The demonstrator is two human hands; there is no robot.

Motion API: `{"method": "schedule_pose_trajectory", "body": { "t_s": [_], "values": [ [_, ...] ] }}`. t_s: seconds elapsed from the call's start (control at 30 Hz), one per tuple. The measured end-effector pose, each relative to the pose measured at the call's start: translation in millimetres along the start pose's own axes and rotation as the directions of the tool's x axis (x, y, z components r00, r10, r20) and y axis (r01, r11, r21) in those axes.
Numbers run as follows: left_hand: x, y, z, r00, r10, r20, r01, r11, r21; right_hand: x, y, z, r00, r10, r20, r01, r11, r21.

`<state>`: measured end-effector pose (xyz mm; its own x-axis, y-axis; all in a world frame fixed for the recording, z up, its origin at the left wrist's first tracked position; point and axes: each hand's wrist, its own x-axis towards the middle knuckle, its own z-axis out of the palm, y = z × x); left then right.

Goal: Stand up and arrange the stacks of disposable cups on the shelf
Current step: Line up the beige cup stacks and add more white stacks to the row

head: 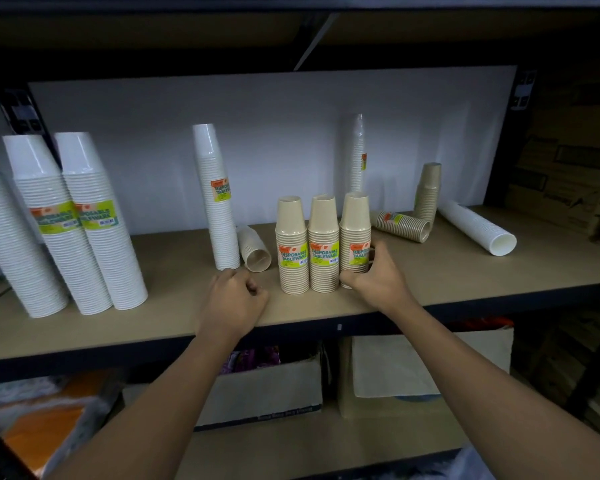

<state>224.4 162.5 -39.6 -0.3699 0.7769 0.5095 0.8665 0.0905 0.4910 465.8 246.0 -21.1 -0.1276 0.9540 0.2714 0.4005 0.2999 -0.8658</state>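
Three short beige cup stacks stand side by side at the middle of the shelf [430,271]: the left one [292,244], the middle one [323,242] and the right one [355,237]. My right hand [374,271] grips the base of the right beige stack. My left hand [234,296] rests on the shelf's front edge with fingers curled, holding nothing. A tall white stack [217,199] stands just left of the beige row, and a short beige stack [255,249] lies on its side beside it.
Three big white stacks [84,230] stand at the left. At the right, a beige stack [402,225] and a long white stack [478,226] lie flat, a beige stack [427,190] stands upright, and a clear stack [357,154] leans on the back wall. Boxes sit below.
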Motion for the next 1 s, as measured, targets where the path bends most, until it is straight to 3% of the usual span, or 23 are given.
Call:
{"method": "schedule_pose_trajectory", "body": {
  "t_s": [0.67, 0.8, 1.0],
  "values": [
    [-2.9, 2.8, -6.2, 0.998, -0.036, 0.046, 0.039, 0.998, -0.053, 0.1, -0.9, 2.0, 0.997, -0.015, -0.073, 0.005, 0.991, -0.132],
    [-8.2, -2.4, -19.1, 0.998, -0.027, 0.048, 0.031, 0.995, -0.091, -8.7, -7.9, -2.5, 0.988, -0.007, -0.156, 0.004, 1.000, -0.019],
    [-25.5, -21.2, -63.5, 1.000, -0.009, -0.029, 0.008, 0.998, -0.059, -36.7, -58.7, 0.4, 0.896, -0.184, -0.403, 0.210, 0.977, 0.020]
  ]
}}
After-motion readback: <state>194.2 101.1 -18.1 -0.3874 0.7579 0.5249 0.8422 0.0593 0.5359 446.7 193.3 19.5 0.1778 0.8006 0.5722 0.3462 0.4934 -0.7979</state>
